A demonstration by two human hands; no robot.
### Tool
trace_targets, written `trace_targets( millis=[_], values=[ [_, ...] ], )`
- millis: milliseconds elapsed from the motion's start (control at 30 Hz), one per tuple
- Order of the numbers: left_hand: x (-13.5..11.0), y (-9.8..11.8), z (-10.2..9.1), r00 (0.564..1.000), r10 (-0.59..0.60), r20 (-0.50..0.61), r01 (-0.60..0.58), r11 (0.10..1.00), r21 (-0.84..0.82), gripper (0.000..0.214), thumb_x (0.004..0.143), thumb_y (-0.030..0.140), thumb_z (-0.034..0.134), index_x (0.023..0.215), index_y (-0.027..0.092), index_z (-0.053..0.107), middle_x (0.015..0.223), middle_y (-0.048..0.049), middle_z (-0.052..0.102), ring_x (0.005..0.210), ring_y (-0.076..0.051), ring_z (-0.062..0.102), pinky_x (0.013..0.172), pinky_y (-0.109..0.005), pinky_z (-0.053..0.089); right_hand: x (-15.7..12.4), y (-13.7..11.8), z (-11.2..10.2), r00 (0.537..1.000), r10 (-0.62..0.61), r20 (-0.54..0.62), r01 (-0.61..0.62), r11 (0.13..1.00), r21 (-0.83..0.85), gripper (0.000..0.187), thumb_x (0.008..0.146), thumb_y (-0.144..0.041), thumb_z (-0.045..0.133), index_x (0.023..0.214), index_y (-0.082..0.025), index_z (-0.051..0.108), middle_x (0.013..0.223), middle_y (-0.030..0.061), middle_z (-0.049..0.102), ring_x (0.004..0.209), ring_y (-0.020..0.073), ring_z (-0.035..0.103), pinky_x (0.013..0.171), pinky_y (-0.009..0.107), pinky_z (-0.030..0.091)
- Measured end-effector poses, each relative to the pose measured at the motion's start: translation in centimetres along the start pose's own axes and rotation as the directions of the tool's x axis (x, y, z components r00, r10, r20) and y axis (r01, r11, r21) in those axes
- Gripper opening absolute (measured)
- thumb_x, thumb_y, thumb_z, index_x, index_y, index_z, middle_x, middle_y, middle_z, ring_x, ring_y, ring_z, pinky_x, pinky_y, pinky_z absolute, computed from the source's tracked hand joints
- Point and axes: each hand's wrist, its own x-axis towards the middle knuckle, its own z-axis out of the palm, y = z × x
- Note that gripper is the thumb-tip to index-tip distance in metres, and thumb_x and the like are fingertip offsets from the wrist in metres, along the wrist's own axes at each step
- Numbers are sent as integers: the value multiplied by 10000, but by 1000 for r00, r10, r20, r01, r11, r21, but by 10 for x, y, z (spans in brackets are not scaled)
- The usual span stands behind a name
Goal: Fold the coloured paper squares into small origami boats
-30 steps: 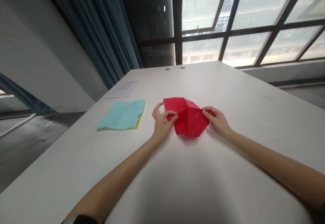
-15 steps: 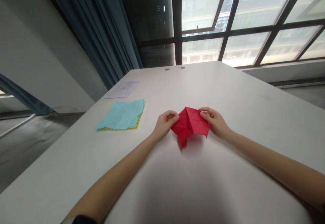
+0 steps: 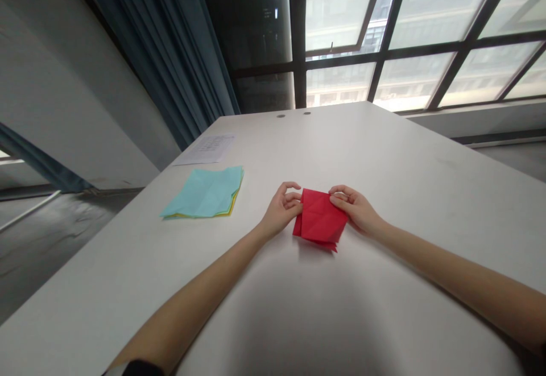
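Note:
A red sheet of paper (image 3: 322, 218), folded into a small squarish shape with layered lower edges, is held just over the white table (image 3: 273, 319). Crease lines run across its front face. My left hand (image 3: 282, 208) pinches the paper's left edge between thumb and fingers, the index finger raised and curved above. At the upper right corner, my right hand (image 3: 356, 208) grips it, thumb in front and the other fingers behind. The layers at the back of the paper are hidden from me.
To the left lies a stack of coloured paper (image 3: 205, 193), light blue on top with yellow showing beneath. Behind it is a white printed sheet (image 3: 207, 149) near the table's left edge. A blue curtain (image 3: 170, 52) and large windows (image 3: 418, 40) stand beyond the table.
The red paper has gone from a wide, peaked, partly spread form to a flatter, squarish folded one. My left hand has shifted slightly right, its index finger now lifted.

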Motion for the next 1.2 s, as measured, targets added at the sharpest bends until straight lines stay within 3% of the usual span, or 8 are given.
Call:
trace_targets(
  millis=[100, 200, 467, 600, 733, 867, 1033, 1200],
  values=[
    [-1, 2, 1, 999, 1, 39, -3, 998, 57, 449, 641, 217, 703, 1044, 203, 506, 802, 10, 590, 564, -55, 508, 565, -181, 382, -1, 3, 1, 999, 32, 20, -32, 999, -29, 242, 626, -313, 737, 775, -184, 598, 695, -30, 620, 616, 74, 544, 566, 195, 400],
    [-1, 3, 0, 998, -33, 54, 24, 989, 148, 293, 659, 264, 691, 906, 149, 585, 692, 7, 585, 531, -63, 489, 535, -187, 364, -1, 3, 1, 993, 112, 27, -111, 993, -42, 251, 617, -328, 741, 778, -182, 615, 718, -21, 634, 614, 80, 549, 576, 209, 408],
    [4, -8, -6, 989, -35, -143, 60, 983, 174, 247, 608, 292, 720, 735, 141, 572, 601, 24, 578, 553, -89, 522, 565, -212, 403, 2, 5, -6, 981, 176, 77, -178, 984, 17, 303, 704, -456, 648, 866, -200, 652, 854, 27, 669, 738, 145, 597, 679, 263, 461],
    [6, -9, -5, 973, -17, -228, 50, 988, 143, 246, 592, 298, 722, 682, 135, 561, 618, 9, 603, 566, -94, 537, 581, -220, 422, 4, 6, -12, 987, 118, 113, -116, 993, -27, 433, 728, -592, 541, 939, -225, 633, 1033, 52, 644, 884, 202, 598, 732, 315, 477],
    [6, -11, -4, 952, -48, -301, 75, 994, 80, 226, 581, 269, 716, 666, 136, 554, 602, 6, 604, 562, -95, 543, 584, -219, 424, 4, 7, -17, 981, -24, 191, 75, 962, -263, 499, 696, -587, 582, 1071, -257, 583, 1240, 77, 525, 1024, 237, 551, 818, 368, 459],
    [7, -15, -6, 941, -37, -337, 65, 995, 73, 229, 576, 270, 715, 673, 139, 553, 619, 2, 608, 573, -100, 550, 584, -222, 427, 1, 6, -19, 956, -240, 167, 291, 719, -631, 392, 696, -481, 640, 1024, -267, 629, 1362, 81, 360, 1181, 263, 423, 911, 415, 408],
    [8, -18, -7, 935, -35, -354, 53, 998, 42, 261, 571, 285, 722, 694, 141, 542, 629, 6, 611, 577, -97, 552, 584, -216, 425, -3, 4, -17, 838, -430, 336, 484, 300, -822, 268, 816, -375, 519, 1003, -241, 656, 1176, 107, 528, 1120, 256, 451, 924, 453, 380],
    [8, -18, -5, 944, -60, -325, 56, 998, -19, 300, 568, 281, 736, 709, 146, 508, 623, 23, 606, 573, -89, 558, 587, -208, 426, -5, 4, -17, 811, -424, 404, 517, 196, -833, 271, 873, -300, 409, 978, -210, 642, 889, 90, 647, 894, 225, 553, 850, 408, 415]
  ],
)
